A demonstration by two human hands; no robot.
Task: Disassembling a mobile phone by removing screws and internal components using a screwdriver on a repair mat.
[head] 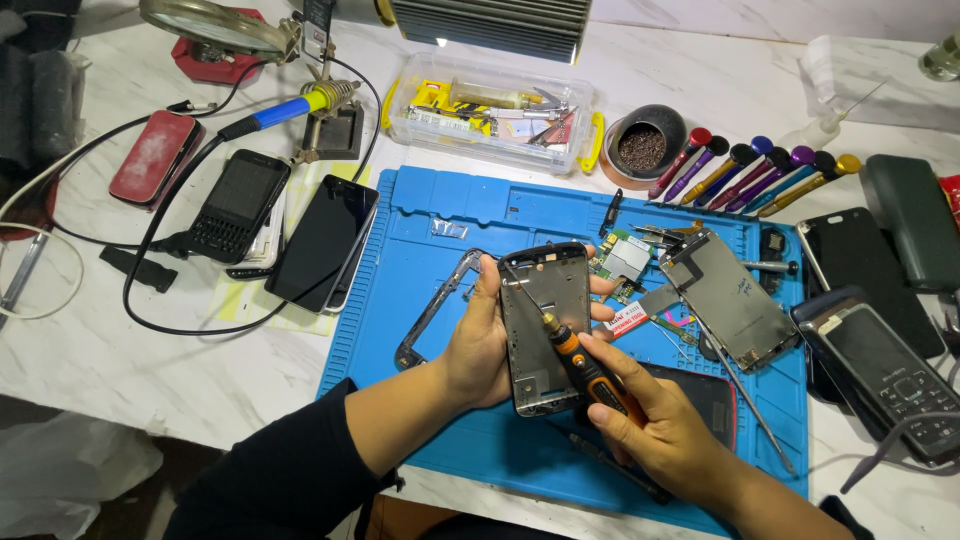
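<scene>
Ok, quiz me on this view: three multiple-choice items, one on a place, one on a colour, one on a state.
1. Where does the clear plastic box sit?
A. beyond the blue mat's far edge
B. on the floor
C. on the phone frame

2. What colour is the handle of the screwdriver in the right hand?
A. green
B. orange and black
C. white

3. How is the phone frame held?
A. lying flat on the mat
B. inside the box
C. lifted above the mat in the left hand

Answers: 1 A, it stands on the white table just past the mat. 2 B, the grip shows orange with black. 3 C, the fingers wrap its left edge.
</scene>
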